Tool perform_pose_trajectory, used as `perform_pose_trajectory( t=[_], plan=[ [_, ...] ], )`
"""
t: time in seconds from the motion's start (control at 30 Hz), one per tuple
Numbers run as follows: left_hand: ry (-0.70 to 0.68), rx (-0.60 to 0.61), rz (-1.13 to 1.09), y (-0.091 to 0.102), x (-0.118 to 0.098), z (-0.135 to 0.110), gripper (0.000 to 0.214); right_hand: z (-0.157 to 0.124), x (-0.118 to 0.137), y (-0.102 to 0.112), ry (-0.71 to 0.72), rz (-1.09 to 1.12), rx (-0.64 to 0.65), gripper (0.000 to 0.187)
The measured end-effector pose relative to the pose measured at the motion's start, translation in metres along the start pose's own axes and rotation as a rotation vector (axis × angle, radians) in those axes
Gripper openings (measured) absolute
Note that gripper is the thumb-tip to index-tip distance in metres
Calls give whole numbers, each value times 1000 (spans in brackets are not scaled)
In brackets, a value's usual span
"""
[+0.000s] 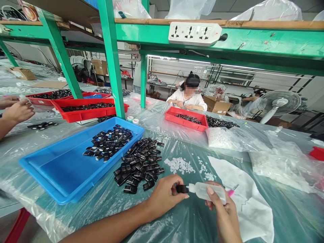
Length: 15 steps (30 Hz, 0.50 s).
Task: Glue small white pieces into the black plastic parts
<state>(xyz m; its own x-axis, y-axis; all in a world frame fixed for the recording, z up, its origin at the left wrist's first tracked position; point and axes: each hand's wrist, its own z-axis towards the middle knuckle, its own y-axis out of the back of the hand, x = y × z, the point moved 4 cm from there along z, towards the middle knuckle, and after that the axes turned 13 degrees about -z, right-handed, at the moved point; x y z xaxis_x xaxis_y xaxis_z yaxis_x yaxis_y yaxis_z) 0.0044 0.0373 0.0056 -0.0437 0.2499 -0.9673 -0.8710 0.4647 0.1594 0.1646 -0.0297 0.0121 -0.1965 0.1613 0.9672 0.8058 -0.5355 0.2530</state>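
My left hand (164,195) pinches a small black plastic part (182,189) near the front edge of the plastic-covered table. My right hand (222,207) grips a small translucent squeeze bottle (209,191), lying sideways, its nozzle touching the black part. A pink-tipped tool (231,192) shows behind my right fingers. A pile of the same black parts (140,163) lies just beyond my left hand. More of them sit in the blue tray (63,168) to the left. Small white pieces (179,164) are scattered ahead.
Red trays (88,113) (186,118) of black parts stand farther back. A co-worker's hands (15,111) work at the left edge; another person sits across the table. Bags of white pieces (278,158), a white sheet (243,189), green shelf posts (112,60) and a fan (278,103) surround the spot.
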Motion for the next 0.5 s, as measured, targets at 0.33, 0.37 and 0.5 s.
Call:
perform_pose_trajectory(
  t=[0.33, 0.37, 0.5],
  plan=[
    [1, -7, 9, 0, 1, 1, 19, -11, 13, 3, 86, -98, -93, 45],
    [-1, -10, -9, 0, 1, 1, 18, -9, 10, 3, 82, -85, -89, 44],
    [8, -11, -95, -1, 0, 1, 17, 3, -7, 3, 8, 131, 2, 46]
  ],
)
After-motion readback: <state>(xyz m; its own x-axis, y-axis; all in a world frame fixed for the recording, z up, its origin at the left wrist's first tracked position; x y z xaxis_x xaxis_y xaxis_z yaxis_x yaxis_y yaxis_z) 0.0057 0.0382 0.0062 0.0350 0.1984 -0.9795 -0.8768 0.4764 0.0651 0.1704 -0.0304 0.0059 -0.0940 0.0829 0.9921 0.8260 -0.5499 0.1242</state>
